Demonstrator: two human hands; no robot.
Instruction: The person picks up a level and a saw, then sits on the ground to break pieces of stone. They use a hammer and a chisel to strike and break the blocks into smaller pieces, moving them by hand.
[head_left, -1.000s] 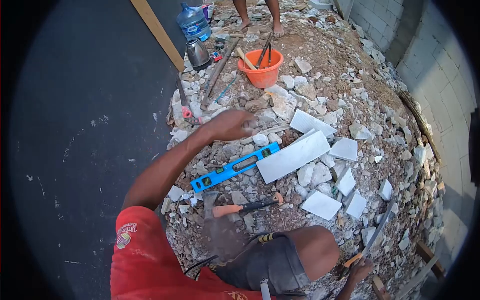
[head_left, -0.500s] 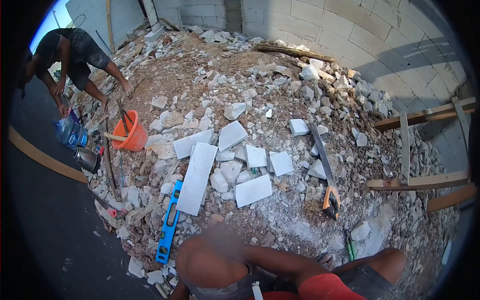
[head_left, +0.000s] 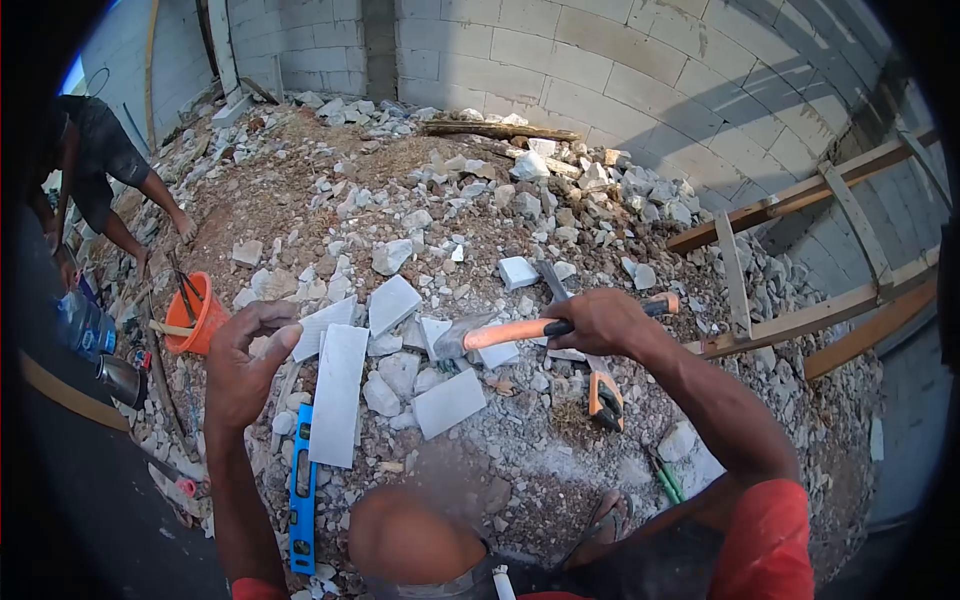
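My right hand (head_left: 602,325) is closed around the black grip of a hammer (head_left: 505,333) with an orange handle. The hammer's head, smeared by motion, points left over the cut white pieces. Raised on the left is my left hand (head_left: 245,365), its thumb and fingers apart and nothing in them. Just right of it lies a long white slab (head_left: 338,395), with a ribbed white piece (head_left: 322,325) behind. A white block (head_left: 449,403) rests nearer me, below the hammer. Under my right forearm lies a handsaw (head_left: 606,397), its blade partly hidden by my hand.
A blue spirit level (head_left: 302,500) lies beside the slab. Green-handled pliers (head_left: 667,478) lie at right. Farther left are an orange bucket (head_left: 198,318), a metal pot (head_left: 120,382) and a bending person (head_left: 100,170). Rubble surrounds everything; timber framing (head_left: 800,325) stands right, a block wall (head_left: 600,75) behind.
Both hands have come up into view, the right one with the hammer. My view has turned right, so the surroundings sit farther left.
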